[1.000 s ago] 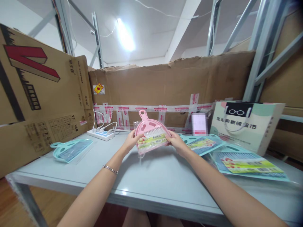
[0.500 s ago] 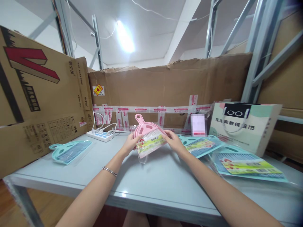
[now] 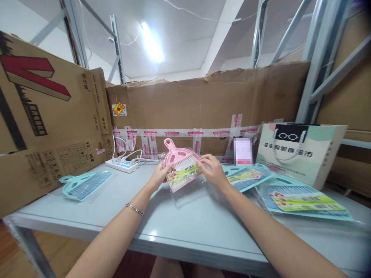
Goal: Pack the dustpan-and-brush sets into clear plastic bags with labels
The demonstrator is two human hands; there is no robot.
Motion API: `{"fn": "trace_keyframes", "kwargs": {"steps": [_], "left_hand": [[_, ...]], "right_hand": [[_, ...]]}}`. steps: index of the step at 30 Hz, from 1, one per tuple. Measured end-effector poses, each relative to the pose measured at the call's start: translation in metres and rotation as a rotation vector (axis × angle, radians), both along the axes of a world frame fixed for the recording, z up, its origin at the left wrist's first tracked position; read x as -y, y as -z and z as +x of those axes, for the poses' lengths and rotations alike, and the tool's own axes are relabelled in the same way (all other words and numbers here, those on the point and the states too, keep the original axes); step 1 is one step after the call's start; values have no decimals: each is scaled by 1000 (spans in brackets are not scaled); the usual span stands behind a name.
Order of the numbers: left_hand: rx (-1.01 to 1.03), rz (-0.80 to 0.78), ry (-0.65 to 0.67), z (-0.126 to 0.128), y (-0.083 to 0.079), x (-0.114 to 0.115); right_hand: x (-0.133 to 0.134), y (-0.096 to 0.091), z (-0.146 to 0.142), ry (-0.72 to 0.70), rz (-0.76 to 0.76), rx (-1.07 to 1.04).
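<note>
Pinching the pink dustpan [image 3: 179, 156] from opposite sides: left hand [image 3: 158, 177], right hand [image 3: 215, 173].

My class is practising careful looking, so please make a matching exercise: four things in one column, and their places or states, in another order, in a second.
Column one
1. pink dustpan
2. power strip
3. paper bag
4. bracelet

Column two
A. silver-coloured and worn
B. standing on the right side of the table
C. held up by the left hand, with the right hand at its other side
D. with white plugs in it

Right pairs: 1-C, 2-D, 3-B, 4-A
</note>
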State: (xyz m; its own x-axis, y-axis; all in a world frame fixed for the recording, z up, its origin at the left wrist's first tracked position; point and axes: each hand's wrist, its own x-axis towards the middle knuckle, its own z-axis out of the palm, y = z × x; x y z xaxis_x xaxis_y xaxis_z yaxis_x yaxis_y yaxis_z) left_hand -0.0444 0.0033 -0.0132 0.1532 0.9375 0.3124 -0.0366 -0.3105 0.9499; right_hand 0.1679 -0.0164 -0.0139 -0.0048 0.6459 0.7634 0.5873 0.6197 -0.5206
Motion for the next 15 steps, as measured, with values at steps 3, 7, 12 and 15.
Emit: {"fn": "trace_keyframes", "kwargs": {"steps": [3, 7, 12, 15], "left_hand": [[10, -3, -29, 2, 3, -1], [33, 27, 27, 9, 6, 2], [-23, -21, 129, 15, 6, 5], [-10, -53, 67, 12, 3, 4]], "right_hand": [[-4, 4, -4, -71, -265, -68], [-14, 18, -14, -105, -506, -572], [-7, 17, -19, -381, -698, -946], [0, 10, -20, -486, -763, -1049]]}}
